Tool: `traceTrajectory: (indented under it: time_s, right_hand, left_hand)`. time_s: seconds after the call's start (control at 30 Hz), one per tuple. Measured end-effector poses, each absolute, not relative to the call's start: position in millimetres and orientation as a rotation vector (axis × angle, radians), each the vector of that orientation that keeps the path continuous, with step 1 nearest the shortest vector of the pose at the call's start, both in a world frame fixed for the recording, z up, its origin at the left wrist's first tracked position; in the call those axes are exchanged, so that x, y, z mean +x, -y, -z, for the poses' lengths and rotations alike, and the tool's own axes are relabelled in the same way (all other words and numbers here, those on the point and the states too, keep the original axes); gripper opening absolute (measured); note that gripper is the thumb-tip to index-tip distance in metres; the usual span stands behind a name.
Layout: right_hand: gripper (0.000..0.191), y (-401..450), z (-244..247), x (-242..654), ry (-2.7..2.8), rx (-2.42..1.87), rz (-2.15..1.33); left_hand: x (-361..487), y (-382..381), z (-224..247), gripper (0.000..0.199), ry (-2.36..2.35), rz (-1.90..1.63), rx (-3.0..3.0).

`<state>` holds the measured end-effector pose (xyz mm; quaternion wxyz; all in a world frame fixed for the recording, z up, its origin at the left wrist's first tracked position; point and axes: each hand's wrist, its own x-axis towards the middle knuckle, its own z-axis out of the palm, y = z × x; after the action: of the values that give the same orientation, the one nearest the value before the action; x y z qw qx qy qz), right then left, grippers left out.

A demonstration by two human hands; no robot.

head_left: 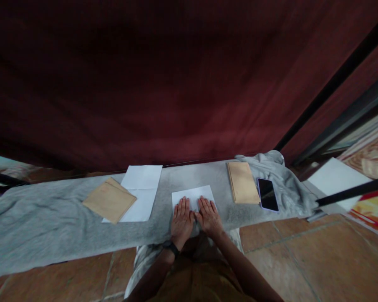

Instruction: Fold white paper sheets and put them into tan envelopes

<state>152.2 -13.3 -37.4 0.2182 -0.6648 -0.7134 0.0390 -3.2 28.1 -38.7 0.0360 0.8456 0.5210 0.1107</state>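
Note:
A white sheet of paper (193, 193), seemingly folded, lies on the grey cloth in front of me. My left hand (182, 220) rests flat on its left part, fingers stretched out and pointing away from me. On the right part my right hand (209, 216) lies flat too, its fingers slightly spread. The thumbs nearly meet in the middle. Both palms cover the paper's near part. To the left, brown envelopes (110, 199) overlap a creased white sheet (141, 197). A neat stack of brown envelopes (244, 183) sits to the right.
A phone (267, 194) with a dark screen lies beside the right-hand stack. Grey cloth (63, 218) covers the long narrow surface and bunches up at both ends. Behind it hangs a dark red curtain (182, 84). Black bars (334, 84) slant at the right, above tiled floor (318, 251).

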Motion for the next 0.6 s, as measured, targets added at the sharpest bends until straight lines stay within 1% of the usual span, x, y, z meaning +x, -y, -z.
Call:
traceTrajectory:
  time_s: [0.2,0.43,0.6]
  right_hand:
    - [0.058,22.0,44.1,175.5,1.955,-1.977,-0.029]
    - [0.057,36.1,54.0,197.6,1.91,-2.015,0.187]
    - [0.057,38.1,54.1,192.3,1.835,-2.055,0.213]
  left_hand:
    - [-26.2,-25.6,30.3,0.06,-1.697,-0.411,2.491]
    - [-50.6,-23.1,38.4,0.058,-1.781,-0.443,2.54]
    - [-41.7,-18.3,33.3,0.059,-1.825,-0.483,2.588]
